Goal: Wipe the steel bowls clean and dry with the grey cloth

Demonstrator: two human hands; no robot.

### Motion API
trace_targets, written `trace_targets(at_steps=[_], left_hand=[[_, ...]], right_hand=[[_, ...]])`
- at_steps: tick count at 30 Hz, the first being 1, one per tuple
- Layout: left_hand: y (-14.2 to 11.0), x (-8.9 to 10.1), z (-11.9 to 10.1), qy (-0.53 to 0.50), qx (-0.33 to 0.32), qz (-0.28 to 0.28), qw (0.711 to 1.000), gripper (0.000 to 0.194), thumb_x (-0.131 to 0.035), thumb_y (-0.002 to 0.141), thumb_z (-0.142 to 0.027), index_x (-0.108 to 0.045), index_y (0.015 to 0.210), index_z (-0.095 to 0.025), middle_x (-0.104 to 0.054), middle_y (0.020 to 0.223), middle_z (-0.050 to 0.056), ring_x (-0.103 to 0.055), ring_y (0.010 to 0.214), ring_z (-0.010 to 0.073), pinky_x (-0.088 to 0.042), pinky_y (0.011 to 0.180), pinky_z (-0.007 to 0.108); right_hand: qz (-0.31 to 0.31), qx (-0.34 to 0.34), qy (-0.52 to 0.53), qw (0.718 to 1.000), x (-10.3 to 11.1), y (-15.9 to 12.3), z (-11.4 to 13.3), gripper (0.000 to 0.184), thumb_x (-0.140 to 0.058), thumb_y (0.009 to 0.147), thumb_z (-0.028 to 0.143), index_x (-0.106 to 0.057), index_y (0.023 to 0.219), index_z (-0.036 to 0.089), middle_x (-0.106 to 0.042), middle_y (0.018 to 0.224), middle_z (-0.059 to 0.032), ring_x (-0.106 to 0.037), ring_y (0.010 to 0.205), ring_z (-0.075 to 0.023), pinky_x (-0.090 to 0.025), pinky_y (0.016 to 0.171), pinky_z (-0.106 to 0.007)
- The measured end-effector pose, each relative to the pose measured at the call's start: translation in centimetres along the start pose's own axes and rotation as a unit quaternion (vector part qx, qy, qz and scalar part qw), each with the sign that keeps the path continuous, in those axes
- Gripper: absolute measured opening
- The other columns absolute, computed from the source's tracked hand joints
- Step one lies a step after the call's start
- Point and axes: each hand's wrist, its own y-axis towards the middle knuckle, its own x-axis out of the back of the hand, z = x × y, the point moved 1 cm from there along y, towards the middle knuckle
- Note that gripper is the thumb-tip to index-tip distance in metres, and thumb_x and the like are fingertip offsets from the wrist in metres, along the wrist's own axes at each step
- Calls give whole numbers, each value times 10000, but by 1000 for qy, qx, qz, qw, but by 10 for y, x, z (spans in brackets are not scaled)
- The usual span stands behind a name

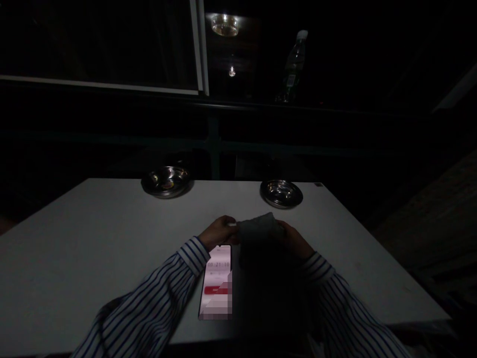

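Observation:
A dark grey-green cloth (258, 229) is stretched between my two hands above the table. My left hand (222, 231) is closed on its left end, where a small whitish bit shows at the fingertips. At the right end, the fingers of my right hand (294, 239) are wrapped round the cloth's edge, partly in shadow. Below my left wrist lies a phone (218, 278) with a lit pinkish screen showing timer digits and a red button. The space below the cloth is too dark to make out.
On the white table (112, 238), a metal bowl (166, 184) at the far left has something small and yellowish in it. Another metal bowl (281, 193) stands at the far right. Beyond the table, a clear plastic bottle (295, 67) stands near a window frame (201, 49).

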Motion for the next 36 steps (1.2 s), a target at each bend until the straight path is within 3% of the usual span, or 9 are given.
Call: trace_targets(at_steps=[4, 8, 12, 17, 26, 33, 36], left_hand=[[-3, 15, -1, 38, -9, -27, 999, 219, -604, 708, -127, -527, 912, -110, -641, 615, 33, -601, 501, 131, -479, 511, 269], [-9, 42, -5, 86, -48, -50, 994, 121, -569, 734, -217, -602, 755, -102, -657, 666, 54, -571, 513, 97, -445, 524, 227], [-20, 67, -2, 133, -74, -66, 986, 282, -541, 746, -363, -645, 701, -105, -609, 559, 27, -491, 459, 87, -344, 443, 207], [-35, 94, 0, 162, -110, -117, 974, 299, -609, 669, -393, -665, 793, -127, -653, 672, 38, -515, 548, 116, -372, 504, 232], [-38, 165, -8, 129, -132, -248, 951, 300, -594, 644, -417, -677, 710, -138, -675, 663, 63, -575, 603, 170, -428, 547, 264], [-16, 223, -3, 55, -127, -373, 917, 327, -566, 655, -380, -657, 809, -106, -667, 646, 63, -575, 536, 150, -431, 507, 253], [-3, 244, -6, 50, -136, -420, 896, 315, -559, 671, -339, -664, 834, -90, -681, 691, 82, -602, 608, 166, -448, 560, 258]], right_hand=[[-3, 1, -100, 995, 7, -4, -11, 496, -577, 707, 290, -488, 1179, 167, -599, 1142, -124, -548, 1073, -262, -425, 908, -408], [-9, -9, -186, 983, 12, -12, -11, 529, -567, 716, 303, -479, 1218, 158, -559, 1198, -148, -520, 1103, -300, -380, 938, -450], [-35, 15, -289, 957, 18, -18, 8, 430, -438, 806, 326, -520, 1167, 107, -558, 1175, -171, -519, 1089, -283, -381, 932, -430], [40, 79, -395, 914, 7, -8, 46, 318, -361, 856, 309, -627, 957, 165, -658, 954, -94, -616, 880, -215, -456, 795, -345], [164, 158, -511, 829, -67, 53, 109, 306, -382, 832, 186, -642, 992, 170, -653, 991, -106, -608, 914, -230, -452, 783, -337], [212, 202, -537, 791, -135, 103, 152, 284, -386, 858, 209, -639, 984, 186, -647, 994, -84, -587, 941, -201, -414, 782, -286], [225, 216, -543, 780, -163, 129, 164, 271, -388, 861, 229, -645, 937, 188, -650, 959, -76, -593, 893, -203, -414, 721, -284]])
